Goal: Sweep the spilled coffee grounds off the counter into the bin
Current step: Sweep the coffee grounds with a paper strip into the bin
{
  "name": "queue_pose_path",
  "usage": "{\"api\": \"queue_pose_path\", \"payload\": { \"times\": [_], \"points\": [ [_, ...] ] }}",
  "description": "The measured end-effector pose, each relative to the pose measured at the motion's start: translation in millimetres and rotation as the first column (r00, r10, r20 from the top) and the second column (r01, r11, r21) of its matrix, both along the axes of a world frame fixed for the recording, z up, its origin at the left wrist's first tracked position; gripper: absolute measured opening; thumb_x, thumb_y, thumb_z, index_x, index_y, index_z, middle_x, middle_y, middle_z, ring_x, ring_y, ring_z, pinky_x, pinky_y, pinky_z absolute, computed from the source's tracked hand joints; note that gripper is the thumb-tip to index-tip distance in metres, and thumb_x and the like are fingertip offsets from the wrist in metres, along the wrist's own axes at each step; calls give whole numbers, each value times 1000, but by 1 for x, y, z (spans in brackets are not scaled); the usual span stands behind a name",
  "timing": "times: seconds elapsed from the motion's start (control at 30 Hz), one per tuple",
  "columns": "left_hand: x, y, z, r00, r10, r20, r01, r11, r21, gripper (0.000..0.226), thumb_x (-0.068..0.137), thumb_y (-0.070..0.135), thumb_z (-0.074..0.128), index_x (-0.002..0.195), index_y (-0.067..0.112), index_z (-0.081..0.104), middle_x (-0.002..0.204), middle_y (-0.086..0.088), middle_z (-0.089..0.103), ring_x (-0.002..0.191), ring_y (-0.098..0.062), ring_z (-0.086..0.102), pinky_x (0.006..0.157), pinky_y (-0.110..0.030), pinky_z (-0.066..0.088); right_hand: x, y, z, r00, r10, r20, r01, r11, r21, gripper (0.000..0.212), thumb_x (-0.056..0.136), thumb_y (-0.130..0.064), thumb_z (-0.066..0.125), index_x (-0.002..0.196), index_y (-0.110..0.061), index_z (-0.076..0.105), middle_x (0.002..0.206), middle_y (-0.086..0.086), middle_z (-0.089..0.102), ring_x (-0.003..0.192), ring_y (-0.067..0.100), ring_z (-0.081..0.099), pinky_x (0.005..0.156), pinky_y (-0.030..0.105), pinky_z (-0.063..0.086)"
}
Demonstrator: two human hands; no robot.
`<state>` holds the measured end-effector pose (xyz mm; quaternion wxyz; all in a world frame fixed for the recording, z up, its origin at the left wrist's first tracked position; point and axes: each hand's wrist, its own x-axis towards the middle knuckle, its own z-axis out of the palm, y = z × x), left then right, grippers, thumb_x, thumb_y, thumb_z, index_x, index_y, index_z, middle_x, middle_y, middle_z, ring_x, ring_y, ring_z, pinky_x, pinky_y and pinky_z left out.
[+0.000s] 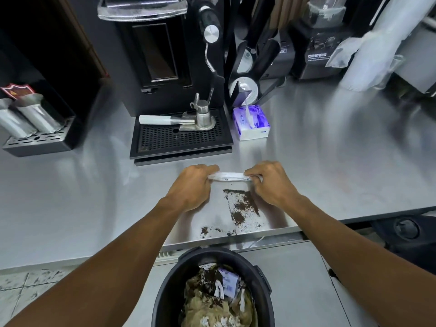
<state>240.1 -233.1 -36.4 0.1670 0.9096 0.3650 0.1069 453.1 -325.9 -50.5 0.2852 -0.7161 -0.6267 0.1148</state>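
From the head camera, the steel bench (pixel 330 142) carries a dark patch of coffee grounds (pixel 243 207) close to its near edge, with a few loose specks trailing toward the lip. Just beyond the grounds, both hands pinch a folded white tissue (pixel 227 177) stretched flat between them: the left hand (pixel 192 187) has its grip closed on the tissue's left end, the right hand (pixel 271 182) closed on the right end. Directly below the grounds, past the bench edge, stands the black bin (pixel 165 293) (already holding crumpled paper and brown waste). Farther back from the grounds sit a purple tissue box (pixel 251 122) and a black drip tray (pixel 180 138).
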Motion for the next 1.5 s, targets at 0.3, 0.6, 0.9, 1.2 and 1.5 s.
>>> {"api": "queue_pose_path", "payload": {
  "times": [0.3, 0.6, 0.9, 1.2, 1.5],
  "points": [
    [4, 0, -9, 987, -124, -99, 131, 989, 68, 29, 92, 6, 51, 108, 15, 73, 108, -2, 58, 84, -30, 64, 77, -40, 55, 7, 4, -10, 993, 100, 61, -98, 995, -35, 24, 77, 6, 64, 90, -9, 78, 85, 9, 71, 77, 22, 66, 78, 34, 57],
    [-2, -19, -15, 993, -114, -37, 114, 993, 12, 35, 88, 0, 49, 108, 14, 75, 103, -1, 62, 85, -23, 63, 82, -38, 55, 0, -21, -12, 1000, 13, 25, -11, 996, -84, 24, 79, 7, 64, 91, -8, 78, 91, 7, 72, 84, 20, 67, 85, 26, 54],
    [-20, -43, -8, 986, -166, -16, 164, 983, -76, 38, 92, -2, 48, 116, 12, 72, 104, 0, 61, 71, -12, 60, 82, -35, 55, -33, -64, -24, 993, -121, -13, 120, 991, -65, 24, 71, 10, 67, 88, -4, 78, 89, 9, 71, 77, 23, 68, 77, 30, 58],
    [-48, -51, -13, 982, -185, -27, 185, 983, -9, 36, 90, 1, 50, 115, 15, 73, 108, 1, 65, 93, -20, 63, 86, -33, 53, -78, -83, -26, 970, -244, -19, 242, 968, -67, 28, 72, 11, 66, 93, -3, 76, 91, 12, 70, 81, 28, 65, 80, 34, 55],
    [-77, -58, -18, 988, -153, -1, 153, 988, -18, 34, 89, 2, 52, 113, 13, 74, 106, -1, 66, 93, -21, 63, 85, -31, 53, -101, -83, -21, 974, -225, -16, 223, 972, -78, 30, 72, 13, 62, 92, -4, 77, 94, 11, 70, 84, 27, 65, 83, 33, 54]
  ]
}}
